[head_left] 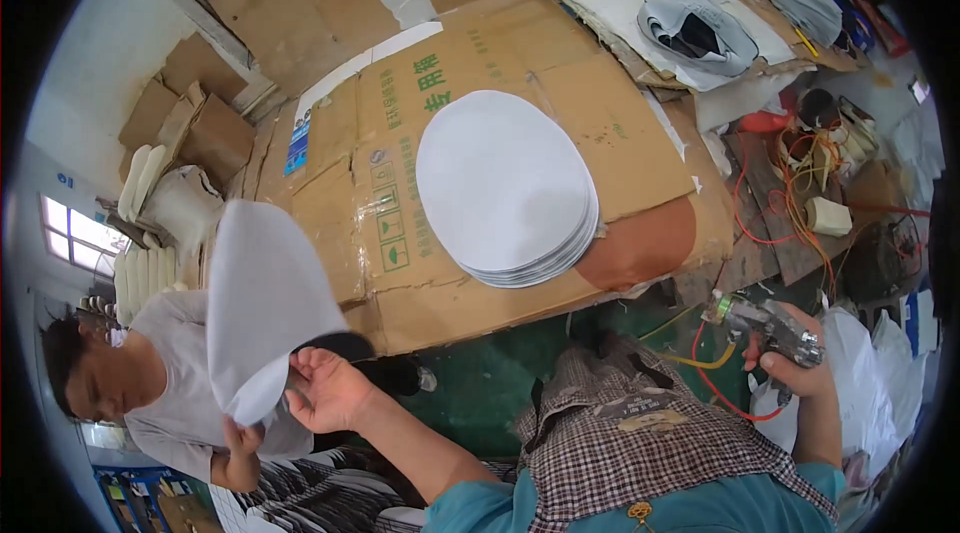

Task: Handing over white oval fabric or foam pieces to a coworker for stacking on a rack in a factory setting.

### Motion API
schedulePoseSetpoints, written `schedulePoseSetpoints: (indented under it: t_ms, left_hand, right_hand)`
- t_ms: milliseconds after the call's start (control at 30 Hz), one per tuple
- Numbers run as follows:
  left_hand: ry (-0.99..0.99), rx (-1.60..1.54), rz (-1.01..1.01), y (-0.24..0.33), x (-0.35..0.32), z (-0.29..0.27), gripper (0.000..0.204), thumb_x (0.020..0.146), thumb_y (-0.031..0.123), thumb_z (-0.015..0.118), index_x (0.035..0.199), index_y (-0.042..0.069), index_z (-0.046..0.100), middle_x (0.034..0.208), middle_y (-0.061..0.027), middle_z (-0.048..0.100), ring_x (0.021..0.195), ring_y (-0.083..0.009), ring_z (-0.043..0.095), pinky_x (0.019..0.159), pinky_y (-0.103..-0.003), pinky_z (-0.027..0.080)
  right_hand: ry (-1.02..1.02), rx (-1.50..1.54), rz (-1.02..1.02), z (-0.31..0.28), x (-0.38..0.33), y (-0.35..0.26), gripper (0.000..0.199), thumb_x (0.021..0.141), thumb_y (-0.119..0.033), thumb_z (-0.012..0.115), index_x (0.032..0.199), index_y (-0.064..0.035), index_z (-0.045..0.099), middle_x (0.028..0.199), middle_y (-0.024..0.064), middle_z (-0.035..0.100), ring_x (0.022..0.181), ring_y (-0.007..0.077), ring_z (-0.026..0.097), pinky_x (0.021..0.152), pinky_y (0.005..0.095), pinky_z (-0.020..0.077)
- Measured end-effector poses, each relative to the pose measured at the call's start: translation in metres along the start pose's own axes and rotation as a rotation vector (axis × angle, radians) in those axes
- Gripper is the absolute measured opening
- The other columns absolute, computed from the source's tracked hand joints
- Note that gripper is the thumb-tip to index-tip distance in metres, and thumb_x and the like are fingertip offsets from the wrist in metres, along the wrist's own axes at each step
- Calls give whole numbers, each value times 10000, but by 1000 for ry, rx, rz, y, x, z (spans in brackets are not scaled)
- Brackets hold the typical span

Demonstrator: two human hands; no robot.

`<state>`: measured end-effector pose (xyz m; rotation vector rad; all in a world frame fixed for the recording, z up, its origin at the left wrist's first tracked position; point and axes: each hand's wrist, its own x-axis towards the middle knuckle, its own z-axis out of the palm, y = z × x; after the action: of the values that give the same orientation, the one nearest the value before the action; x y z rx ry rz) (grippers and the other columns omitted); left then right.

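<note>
My left hand (pixel 335 391) is stretched out to the left, fingers closed on the edge of a curled light-grey oval sheet (pixel 265 298). A dark underside shows at the sheet's right corner. Just below it, a co-worker's hand (pixel 240 443) is also at the sheet's lower edge. On the right, my right hand (pixel 805 378) grips a metal spray gun (pixel 770 326), whose nozzle points left. Red and yellow hoses (pixel 715 363) hang about the gun. A neat stack of similar light-grey oval sheets (pixel 500 178) lies on the cardboard-covered table (pixel 350 223) ahead of me.
A co-worker (pixel 190 373) stands at the left, beside the table. Far right, a side bench holds a rolled grey piece (pixel 700 28). Tangled orange hoses (pixel 800 158) lie below it. White plastic bags (pixel 870 393) stand beside my right arm. Striped dark material (pixel 320 493) is at lower left.
</note>
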<state>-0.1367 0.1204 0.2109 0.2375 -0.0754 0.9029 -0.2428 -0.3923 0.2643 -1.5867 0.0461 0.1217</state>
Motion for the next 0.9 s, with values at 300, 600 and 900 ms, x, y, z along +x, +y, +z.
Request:
schedulePoseSetpoints:
  t_ms: [300,600,900]
  left_hand:
    - [170,577,-192,-84,-22,-37,386,823,95,507,1190,7,429,837,-101,560,681,-198,540,598,-282,445]
    - [217,1262,-526,-181,-31,-156,293,793,-25,526,1084,13,534,736,-53,537,576,-141,517,499,-237,431]
    - [-159,1983,-367,-214,-28,-193,284,747,118,575,996,-14,615,835,-117,626,746,-237,597,692,-334,478]
  right_hand:
    - [97,58,3,-12,-16,2,610,717,-139,728,1223,43,441,836,109,596,701,169,591,621,313,527]
    - [246,5,-1,-14,-3,2,582,724,-155,713,1211,24,449,778,78,584,657,155,590,593,270,504]
    - [-36,-15,32,-25,-6,5,560,722,-131,710,1195,45,467,798,86,615,694,150,604,618,294,504]
